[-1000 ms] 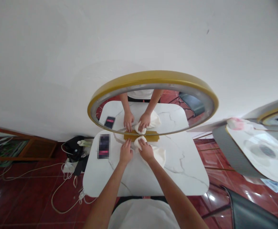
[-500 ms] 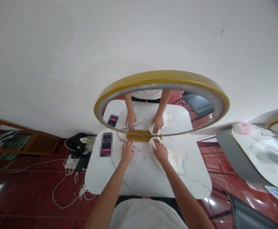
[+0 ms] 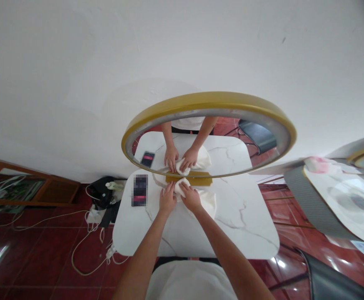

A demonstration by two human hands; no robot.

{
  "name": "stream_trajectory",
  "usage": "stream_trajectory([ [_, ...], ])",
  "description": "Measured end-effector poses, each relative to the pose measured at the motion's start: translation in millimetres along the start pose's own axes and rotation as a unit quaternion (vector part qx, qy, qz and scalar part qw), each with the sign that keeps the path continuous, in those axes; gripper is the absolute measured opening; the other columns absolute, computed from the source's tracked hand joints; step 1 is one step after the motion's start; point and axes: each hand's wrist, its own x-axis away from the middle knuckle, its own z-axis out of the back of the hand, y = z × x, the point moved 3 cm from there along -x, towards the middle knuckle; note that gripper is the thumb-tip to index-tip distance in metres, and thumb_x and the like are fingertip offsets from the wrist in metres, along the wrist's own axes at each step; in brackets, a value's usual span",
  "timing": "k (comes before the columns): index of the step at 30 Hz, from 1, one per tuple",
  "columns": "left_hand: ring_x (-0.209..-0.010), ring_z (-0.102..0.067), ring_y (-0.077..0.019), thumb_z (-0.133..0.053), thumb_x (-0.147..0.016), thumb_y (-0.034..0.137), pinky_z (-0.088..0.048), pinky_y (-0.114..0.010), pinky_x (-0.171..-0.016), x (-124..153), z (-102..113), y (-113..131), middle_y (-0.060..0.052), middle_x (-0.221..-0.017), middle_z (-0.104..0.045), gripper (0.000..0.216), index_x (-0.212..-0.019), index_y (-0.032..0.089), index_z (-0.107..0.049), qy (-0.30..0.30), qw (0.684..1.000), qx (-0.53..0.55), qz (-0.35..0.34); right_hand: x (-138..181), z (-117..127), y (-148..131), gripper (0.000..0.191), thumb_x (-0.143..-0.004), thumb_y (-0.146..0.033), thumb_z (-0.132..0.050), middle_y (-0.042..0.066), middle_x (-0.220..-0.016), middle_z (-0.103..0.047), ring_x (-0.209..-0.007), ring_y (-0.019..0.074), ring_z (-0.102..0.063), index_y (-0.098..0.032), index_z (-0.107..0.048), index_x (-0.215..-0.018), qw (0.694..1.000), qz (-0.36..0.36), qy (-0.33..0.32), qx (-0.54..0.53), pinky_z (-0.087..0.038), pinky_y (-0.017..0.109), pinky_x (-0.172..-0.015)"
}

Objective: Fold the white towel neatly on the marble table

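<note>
A round mirror (image 3: 213, 99) with a gold frame stands on a gold base (image 3: 200, 181) at the back of a white marble-patterned table (image 3: 247, 233). My right hand (image 3: 190, 197) is closed on a bunched white cloth (image 3: 207, 202), pressing it against the left part of the base. The loose end of the cloth trails over the table to the right, partly under my forearm. My left hand (image 3: 168, 200) lies at the left end of the base, fingers stretched forward, right beside the cloth. The mirror reflects both hands and the cloth.
A phone-like dark object (image 3: 140, 191), blurred out, lies on the table's left side. Cables and a black bag (image 3: 99, 191) are on the red floor at left. To the right stand a second table (image 3: 335, 200) and a black chair (image 3: 332, 271).
My right hand has slid the cloth leftward along the base, from its right end to close beside my left hand. My left hand has stayed nearly in place.
</note>
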Motion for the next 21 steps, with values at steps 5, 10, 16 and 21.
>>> stream_trajectory([
  [5,-0.138,-0.027,-0.0190,-0.045,-0.072,0.004,-0.022,-0.041,-0.112,0,2,1,-0.004,-0.149,-0.033,0.075,-0.143,0.024,-0.031,-0.005,1.000,-0.005,0.001,7,4,19,0.059,-0.086,-0.025,-0.046,-0.001,-0.150,-0.030,-0.119,0.0214,-0.044,-0.032,-0.029,-0.142,1.000,-0.016,0.002,0.014,-0.040,0.034,-0.090],
  [10,-0.138,-0.026,-0.0171,-0.044,-0.072,0.003,-0.021,-0.040,-0.113,0,1,0,-0.002,-0.150,-0.032,0.077,-0.144,0.025,-0.029,0.000,1.000,-0.007,-0.003,30,5,74,0.056,-0.088,-0.028,-0.043,0.001,-0.149,-0.031,-0.115,0.0209,-0.047,-0.030,-0.028,-0.142,0.993,-0.104,0.055,0.015,-0.042,0.033,-0.085],
  [16,-0.138,-0.026,-0.0161,-0.043,-0.072,0.002,-0.020,-0.040,-0.114,1,-2,-1,-0.001,-0.150,-0.031,0.077,-0.144,0.024,-0.029,0.010,1.000,-0.008,-0.004,42,7,108,0.054,-0.090,-0.029,-0.038,0.002,-0.148,-0.033,-0.111,0.0214,-0.050,-0.030,-0.027,-0.143,0.978,-0.196,0.071,0.025,-0.044,0.033,-0.082],
  [21,-0.138,-0.026,-0.0162,-0.043,-0.072,0.003,-0.020,-0.041,-0.114,0,-4,0,-0.003,-0.149,-0.032,0.075,-0.143,0.023,-0.031,0.007,1.000,-0.006,0.001,30,3,74,0.056,-0.089,-0.027,-0.040,0.004,-0.149,-0.031,-0.114,0.0228,-0.047,-0.027,-0.026,-0.144,0.986,-0.151,0.057,0.030,-0.043,0.034,-0.084],
])
